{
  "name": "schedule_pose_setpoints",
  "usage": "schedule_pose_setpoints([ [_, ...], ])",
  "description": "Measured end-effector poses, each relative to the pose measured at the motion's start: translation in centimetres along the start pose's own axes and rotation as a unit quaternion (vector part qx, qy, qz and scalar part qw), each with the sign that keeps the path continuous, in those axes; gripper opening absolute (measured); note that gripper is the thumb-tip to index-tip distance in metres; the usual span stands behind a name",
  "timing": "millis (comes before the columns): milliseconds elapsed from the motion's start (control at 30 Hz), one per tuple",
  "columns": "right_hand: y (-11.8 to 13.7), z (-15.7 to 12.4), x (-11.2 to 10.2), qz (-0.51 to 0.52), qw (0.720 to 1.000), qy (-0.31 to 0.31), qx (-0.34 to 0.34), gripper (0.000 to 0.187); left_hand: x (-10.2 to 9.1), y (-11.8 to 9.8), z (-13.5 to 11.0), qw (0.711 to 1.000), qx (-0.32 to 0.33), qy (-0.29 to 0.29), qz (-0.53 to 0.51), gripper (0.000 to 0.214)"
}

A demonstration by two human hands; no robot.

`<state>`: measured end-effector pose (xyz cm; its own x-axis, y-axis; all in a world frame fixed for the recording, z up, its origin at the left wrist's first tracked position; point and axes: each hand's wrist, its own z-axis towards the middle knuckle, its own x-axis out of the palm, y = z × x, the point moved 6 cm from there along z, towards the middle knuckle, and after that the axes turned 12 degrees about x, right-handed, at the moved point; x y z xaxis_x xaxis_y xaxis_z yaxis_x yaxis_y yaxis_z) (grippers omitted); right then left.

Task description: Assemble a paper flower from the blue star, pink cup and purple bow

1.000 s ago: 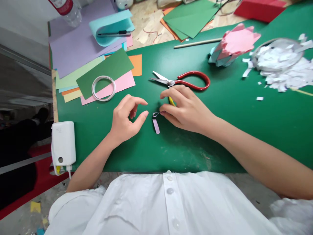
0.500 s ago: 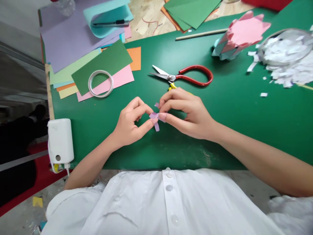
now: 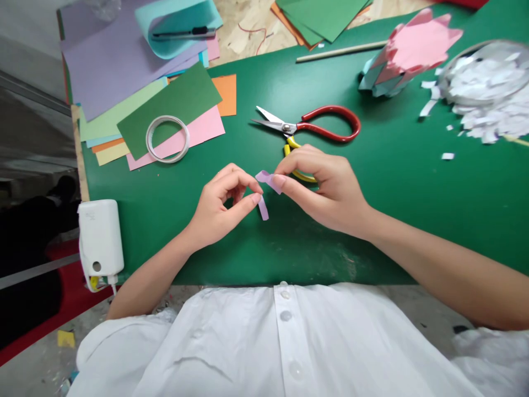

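"So, what does our right hand (image 3: pixel 320 179) have?"

"We pinch a purple loop (image 3: pixel 262 175) there, between thumb and fingertips. We hold it by one end, perhaps because so slight a piece would crumple in a fuller grip; its curled end juts towards our left hand (image 3: pixel 229 204)."

"And that left one?"

"Its thumb and forefinger meet at the upper end of a purple strip (image 3: pixel 264 210), just below the loop. We cannot tell whether they grip the strip or only touch it. Both hands face each other low over the worktop (image 3: pixel 289 248), which probably helps us steady such small pieces."

"Why are the scissors (image 3: pixel 289 128) there?"

"They lie just beyond our right hand, blades parted and pointing left, partly hidden behind our fingers. We take that to be for easy reach."

"The tape (image 3: pixel 167 160)?"

"We see it lying flat across the green card (image 3: pixel 200 85) and pink card (image 3: pixel 206 129), so it likely cannot roll off. Likewise the pen (image 3: pixel 184 33) sits in the fold of the blue sheet (image 3: pixel 159 48), which seems to cradle it."
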<state>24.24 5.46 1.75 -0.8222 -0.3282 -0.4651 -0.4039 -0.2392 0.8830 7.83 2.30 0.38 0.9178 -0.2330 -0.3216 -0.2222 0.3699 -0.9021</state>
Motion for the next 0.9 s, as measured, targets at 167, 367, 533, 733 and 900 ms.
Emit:
schedule_pose_setpoints([
  [167,-0.32,-0.09,-0.12,-0.010,0.999,-0.010,0.037,0.017,0.01,0.61,-0.02,0.997,-0.030,-0.033,-0.069,0.010],
  [367,-0.34,-0.10,0.13,0.035,0.999,0.015,0.038,0.021,0.27,0.61,-0.03,0.993,-0.023,-0.046,-0.103,0.012],
  [533,-0.22,-0.12,0.54,0.062,0.997,0.042,0.025,0.028,0.29,0.48,0.03,0.995,-0.016,-0.047,-0.088,0.009],
  [733,-0.23,-0.24,0.69,0.068,0.997,0.039,0.021,0.023,0.34,0.53,0.00,0.994,-0.031,-0.054,-0.089,0.005],
  [900,-0.50,-0.20,0.82,0.121,0.989,0.042,0.068,0.020,0.36,0.55,-0.11,0.994,-0.044,-0.064,-0.080,0.007],
])
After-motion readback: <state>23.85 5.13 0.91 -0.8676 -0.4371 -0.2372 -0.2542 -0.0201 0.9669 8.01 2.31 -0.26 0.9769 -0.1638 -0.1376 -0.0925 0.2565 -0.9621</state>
